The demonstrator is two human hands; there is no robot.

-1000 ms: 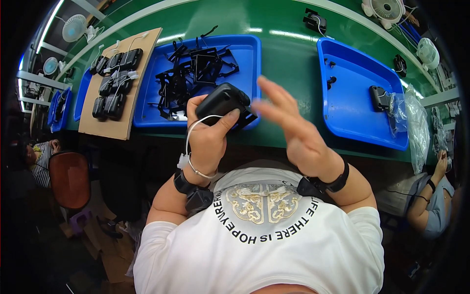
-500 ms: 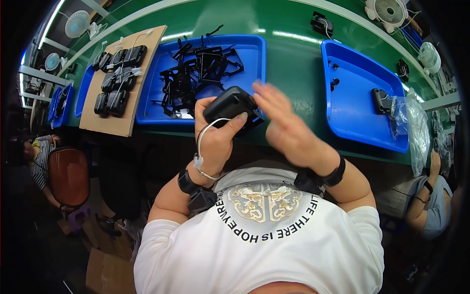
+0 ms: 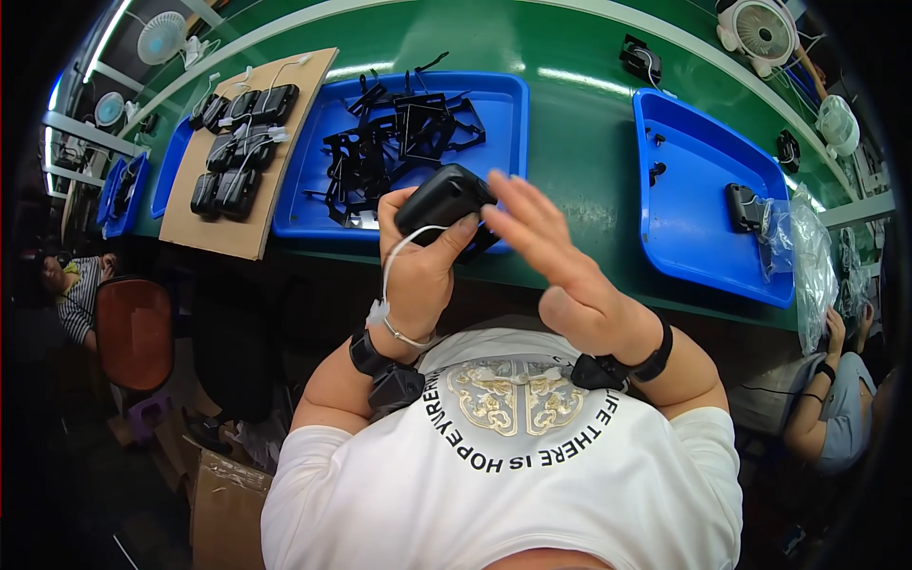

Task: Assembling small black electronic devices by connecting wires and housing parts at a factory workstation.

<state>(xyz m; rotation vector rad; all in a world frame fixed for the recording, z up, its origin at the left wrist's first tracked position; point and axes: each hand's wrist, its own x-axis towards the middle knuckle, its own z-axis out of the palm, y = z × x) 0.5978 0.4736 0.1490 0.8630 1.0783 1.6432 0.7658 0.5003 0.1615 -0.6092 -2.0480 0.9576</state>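
My left hand point(image 3: 418, 271) is wrapped round a black rounded device point(image 3: 439, 201), held up in front of the bench's near edge. A white cable point(image 3: 388, 264) with a small white connector runs from the device down past my left wrist. Beside the device's right end is my right hand point(image 3: 556, 252), its fingers stretched out and nothing in them. The fingertips are close to the device; I cannot tell whether they touch it. Behind the device stands a blue tray point(image 3: 521, 142) with a tangled heap of black plastic brackets point(image 3: 418, 133).
A cardboard sheet point(image 3: 180, 233) on the left carries several black devices point(image 3: 237, 190) with white cables. The right blue tray point(image 3: 703, 256) holds one device point(image 3: 741, 207), small black parts and clear plastic bags point(image 3: 807, 256). Fans point(image 3: 760, 30) stand beyond the green bench point(image 3: 579, 123); other people sit at both sides.
My right hand has shifted slightly, with its fingers staying stretched beside the device. The left hand keeps its grip. The whole view has moved a little.
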